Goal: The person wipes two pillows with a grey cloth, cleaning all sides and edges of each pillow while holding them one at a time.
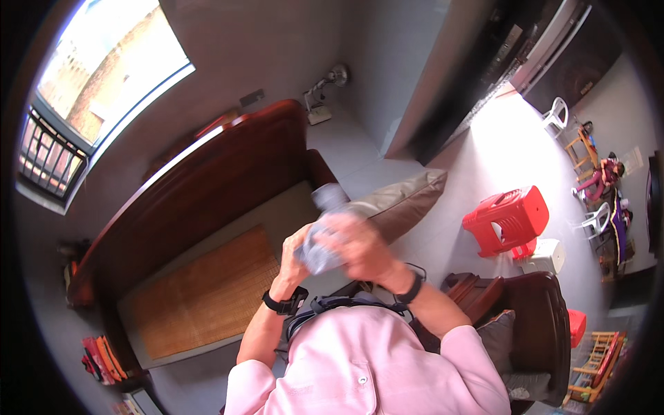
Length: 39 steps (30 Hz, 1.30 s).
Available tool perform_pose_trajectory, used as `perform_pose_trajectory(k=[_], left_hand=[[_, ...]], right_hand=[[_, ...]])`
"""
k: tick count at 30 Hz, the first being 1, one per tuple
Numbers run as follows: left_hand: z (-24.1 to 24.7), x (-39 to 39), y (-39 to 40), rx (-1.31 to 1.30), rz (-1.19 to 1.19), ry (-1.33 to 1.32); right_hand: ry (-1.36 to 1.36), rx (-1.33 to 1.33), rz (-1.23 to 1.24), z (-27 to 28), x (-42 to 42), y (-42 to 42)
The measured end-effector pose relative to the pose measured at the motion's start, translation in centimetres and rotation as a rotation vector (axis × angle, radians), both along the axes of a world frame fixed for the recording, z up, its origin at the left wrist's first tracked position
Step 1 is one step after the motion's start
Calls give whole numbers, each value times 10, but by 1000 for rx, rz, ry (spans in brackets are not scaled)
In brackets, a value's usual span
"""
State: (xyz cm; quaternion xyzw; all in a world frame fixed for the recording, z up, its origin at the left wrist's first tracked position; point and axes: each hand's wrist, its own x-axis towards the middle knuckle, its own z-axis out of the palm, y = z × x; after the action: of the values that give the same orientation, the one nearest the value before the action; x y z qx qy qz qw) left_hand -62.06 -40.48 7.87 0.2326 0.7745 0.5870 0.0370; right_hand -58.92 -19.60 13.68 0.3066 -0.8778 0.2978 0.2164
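Note:
A crumpled grey-blue cloth [314, 254] is bunched between my two hands, in front of my pink shirt. My left hand [293, 257] grips its left side. My right hand [363, 251], blurred by motion, closes over it from the right. One end of the cloth sticks out above the hands, also blurred. Below and beyond them lies a wooden settee [228, 161] with a high dark back and a woven mat [207, 295] on its seat. Behind my right hand, a brownish-grey cushion [410, 205] rests at the settee's end.
To the right stand red plastic stools [506, 220] and a white stool [547, 257]. A dark wooden armchair [539, 327] with cushions is close on my right. A fan [327, 85] stands by the far wall. Another person [602, 179] sits far right, near white chairs [557, 116].

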Motion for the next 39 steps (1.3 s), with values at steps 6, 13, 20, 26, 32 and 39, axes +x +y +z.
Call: perform_pose_trajectory(k=[6, 13, 20, 26, 32, 39], left_hand=[[-4, 9, -13, -389, 158, 39], [2, 10, -14, -233, 244, -111], [-3, 4, -19, 140, 73, -344], [-7, 0, -23, 136, 100, -406], [-12, -4, -23, 309, 131, -496], [-16, -11, -13, 365, 18, -562]], right_hand=[[49, 149, -203, -59, -21, 52], [-92, -24, -1250, -46, -48, 272], [172, 10, -97, -1, 0, 76], [187, 18, -136, -85, -44, 92], [-213, -557, -1095, -107, -87, 256], [-100, -657, -648, -107, -117, 161]])
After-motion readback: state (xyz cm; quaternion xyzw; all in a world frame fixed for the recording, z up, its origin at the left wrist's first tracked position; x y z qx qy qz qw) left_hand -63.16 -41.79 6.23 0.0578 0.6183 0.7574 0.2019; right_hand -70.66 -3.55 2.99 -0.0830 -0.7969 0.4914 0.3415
